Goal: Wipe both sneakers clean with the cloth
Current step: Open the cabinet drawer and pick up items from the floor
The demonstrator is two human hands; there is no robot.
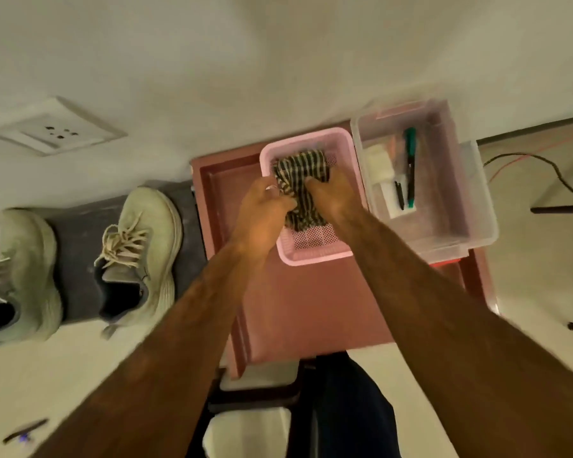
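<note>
Cloth (298, 170) in both your hands, inside the pink basket (311, 259).

Your left hand (262, 213) pinches the cloth's left side with curled fingers, and your right hand (333, 196) has its fingers dug into the right side; both are grasping. The striped cloth is bunched, its far part lying in the basket and its near part lifted between your hands. The basket sits at the far edge of the red-brown table (295, 309). The clear bin (477, 206) is just beside it at the far right corner, with a green marker (410, 166) and a black marker (399, 195) inside. Neither sneaker is touched, and both are on the dark mat (73, 259) off the table's left edge. The near sneaker (146, 246) is just beside the table. The outer sneaker (27, 266) is cut by the frame's left edge.
</note>
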